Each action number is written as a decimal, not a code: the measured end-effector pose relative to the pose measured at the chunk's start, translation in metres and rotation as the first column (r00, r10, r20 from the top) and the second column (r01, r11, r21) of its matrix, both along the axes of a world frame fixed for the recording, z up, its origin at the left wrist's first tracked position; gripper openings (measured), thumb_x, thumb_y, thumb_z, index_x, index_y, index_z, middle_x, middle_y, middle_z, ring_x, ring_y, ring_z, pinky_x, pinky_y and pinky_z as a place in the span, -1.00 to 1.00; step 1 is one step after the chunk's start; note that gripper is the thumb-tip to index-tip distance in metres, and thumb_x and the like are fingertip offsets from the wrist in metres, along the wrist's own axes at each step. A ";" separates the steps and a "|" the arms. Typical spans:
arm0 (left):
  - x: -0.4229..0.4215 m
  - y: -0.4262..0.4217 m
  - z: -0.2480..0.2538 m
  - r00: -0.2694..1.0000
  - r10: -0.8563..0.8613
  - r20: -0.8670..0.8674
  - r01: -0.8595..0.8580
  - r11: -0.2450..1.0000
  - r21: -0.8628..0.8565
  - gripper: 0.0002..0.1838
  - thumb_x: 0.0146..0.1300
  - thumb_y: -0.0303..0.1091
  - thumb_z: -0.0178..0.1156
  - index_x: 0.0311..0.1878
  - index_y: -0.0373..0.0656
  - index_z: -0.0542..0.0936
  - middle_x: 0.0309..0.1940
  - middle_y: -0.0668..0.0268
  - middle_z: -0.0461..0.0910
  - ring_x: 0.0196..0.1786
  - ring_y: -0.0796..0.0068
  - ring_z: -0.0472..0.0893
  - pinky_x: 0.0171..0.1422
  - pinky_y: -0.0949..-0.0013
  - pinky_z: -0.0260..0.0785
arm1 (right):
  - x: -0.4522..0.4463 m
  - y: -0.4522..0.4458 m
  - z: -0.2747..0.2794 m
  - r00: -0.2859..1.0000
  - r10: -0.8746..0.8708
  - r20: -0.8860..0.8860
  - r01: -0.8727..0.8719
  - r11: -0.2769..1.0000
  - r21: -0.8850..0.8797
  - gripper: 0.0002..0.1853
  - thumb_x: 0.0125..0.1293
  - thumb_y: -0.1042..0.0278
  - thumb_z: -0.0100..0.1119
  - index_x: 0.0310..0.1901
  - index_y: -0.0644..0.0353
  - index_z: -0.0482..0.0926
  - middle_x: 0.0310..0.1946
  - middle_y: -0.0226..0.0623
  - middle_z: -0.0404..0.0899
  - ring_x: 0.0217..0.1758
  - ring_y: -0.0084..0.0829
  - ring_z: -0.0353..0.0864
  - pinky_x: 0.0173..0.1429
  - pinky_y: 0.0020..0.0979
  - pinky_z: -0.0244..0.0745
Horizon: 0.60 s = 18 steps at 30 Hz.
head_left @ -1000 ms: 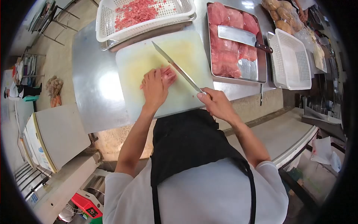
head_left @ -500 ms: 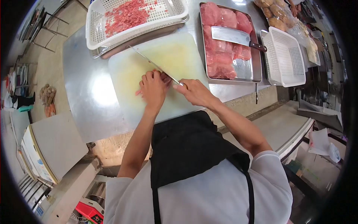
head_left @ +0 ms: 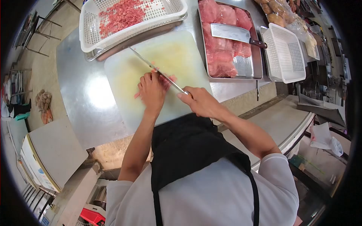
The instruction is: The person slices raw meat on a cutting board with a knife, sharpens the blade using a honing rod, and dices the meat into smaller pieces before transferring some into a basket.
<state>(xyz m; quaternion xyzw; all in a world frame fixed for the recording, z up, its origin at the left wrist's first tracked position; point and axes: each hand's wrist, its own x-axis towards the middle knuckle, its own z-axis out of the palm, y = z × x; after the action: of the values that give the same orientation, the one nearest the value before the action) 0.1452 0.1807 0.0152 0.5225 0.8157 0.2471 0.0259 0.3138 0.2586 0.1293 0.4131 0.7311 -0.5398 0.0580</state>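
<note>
My right hand (head_left: pixel 202 101) is wrapped around the handle of a long knife (head_left: pixel 145 60). Its blade slants up and left across the raw meat (head_left: pixel 164 83) on a pale cutting board (head_left: pixel 188 49). My left hand (head_left: pixel 152 91) has its fingers curled over the meat, just left of the blade, and hides much of it. A bit of meat pokes out left of those fingers. Small cut pieces (head_left: pixel 172 78) lie on the blade's far side.
A white perforated basket (head_left: pixel 88 42) with chopped meat stands beyond the board. To the right, a metal tray (head_left: pixel 260 62) bears large meat chunks and a cleaver (head_left: pixel 230 32). Farther right are a white basket (head_left: pixel 298 73) and a bag of brown round items (head_left: pixel 277 17).
The right hand and knife handle have moved slightly right and down. More cut meat now shows beyond the blade. The left hand still covers the meat, and the whole view has shifted a little.
</note>
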 end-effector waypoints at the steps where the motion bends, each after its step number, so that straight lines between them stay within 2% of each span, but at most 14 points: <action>1: -0.002 0.002 -0.007 1.000 0.001 -0.014 -0.001 1.000 0.024 -0.64 0.34 -0.38 0.18 0.18 -0.24 0.56 -0.01 0.13 0.52 0.07 0.04 0.49 0.16 0.02 0.31 | 0.001 -0.003 -0.019 0.998 -0.017 -0.057 0.019 0.999 0.033 -0.41 0.56 -0.09 0.05 -0.13 0.46 0.63 -0.38 0.25 0.65 -0.21 0.27 0.66 -0.04 0.05 0.51; 5: -0.006 -0.003 -0.009 0.999 -0.037 -0.019 0.038 0.999 0.038 -0.65 0.33 -0.40 0.19 0.16 -0.23 0.57 -0.02 0.14 0.52 0.07 0.05 0.50 0.15 0.01 0.31 | -0.013 -0.006 -0.055 0.989 -0.005 -0.149 0.034 0.980 0.198 -0.40 0.56 -0.09 0.05 -0.18 0.48 0.62 -0.46 0.21 0.63 -0.28 0.19 0.68 -0.07 0.01 0.52; 8: -0.003 -0.001 -0.007 1.000 -0.017 0.011 0.017 0.998 0.057 -0.61 0.28 -0.44 0.21 0.18 -0.22 0.56 -0.01 0.13 0.52 0.07 0.04 0.50 0.15 0.01 0.31 | -0.012 0.001 -0.013 0.998 -0.059 0.024 0.060 0.996 -0.061 -0.42 0.57 -0.07 0.04 -0.19 0.48 0.61 -0.51 0.16 0.61 -0.33 0.11 0.69 -0.11 -0.01 0.53; 11: -0.003 -0.002 -0.001 0.999 -0.007 0.043 0.010 0.997 -0.071 -0.57 0.27 -0.46 0.20 0.22 -0.23 0.54 0.01 0.12 0.52 0.08 0.03 0.50 0.17 0.02 0.31 | 0.004 -0.014 0.015 0.997 -0.065 0.049 0.068 0.996 -0.056 -0.42 0.58 -0.05 0.03 -0.22 0.48 0.60 -0.56 0.10 0.59 -0.44 0.04 0.67 -0.18 -0.04 0.53; 14: -0.002 0.000 -0.008 1.000 -0.006 -0.014 0.007 1.000 0.015 -0.63 0.28 -0.46 0.20 0.16 -0.24 0.55 -0.01 0.11 0.53 0.07 0.02 0.50 0.17 0.02 0.31 | 0.000 -0.021 -0.001 0.994 -0.113 0.010 0.113 0.982 -0.151 -0.42 0.57 -0.06 0.03 -0.26 0.48 0.59 -0.59 0.07 0.58 -0.49 0.02 0.65 -0.21 -0.05 0.53; 17: -0.004 -0.003 -0.008 1.000 -0.024 0.010 0.023 0.996 0.082 -0.70 0.29 -0.45 0.20 0.09 -0.24 0.55 -0.03 0.11 0.53 0.06 0.02 0.50 0.16 0.02 0.31 | -0.010 -0.018 -0.057 0.976 -0.083 -0.200 0.085 0.996 0.002 -0.47 0.62 -0.08 -0.02 -0.26 0.33 0.50 -0.69 -0.30 0.42 -0.72 -0.44 0.49 -0.63 -0.34 0.38; 18: -0.004 -0.010 -0.009 0.998 -0.030 0.059 0.023 0.994 0.110 -0.72 0.29 -0.45 0.20 0.06 -0.24 0.55 -0.03 0.10 0.52 0.04 0.02 0.50 0.15 0.02 0.31 | -0.009 -0.020 -0.048 0.987 -0.088 -0.131 0.085 0.996 -0.027 -0.46 0.60 -0.07 0.00 -0.25 0.38 0.54 -0.64 -0.16 0.47 -0.61 -0.27 0.55 -0.47 -0.23 0.43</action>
<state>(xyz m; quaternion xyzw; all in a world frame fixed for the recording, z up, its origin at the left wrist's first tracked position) 0.1416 0.1705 0.0061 0.5261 0.7928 0.3067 0.0252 0.3047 0.2381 0.0812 0.4070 0.7090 -0.5759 -0.0096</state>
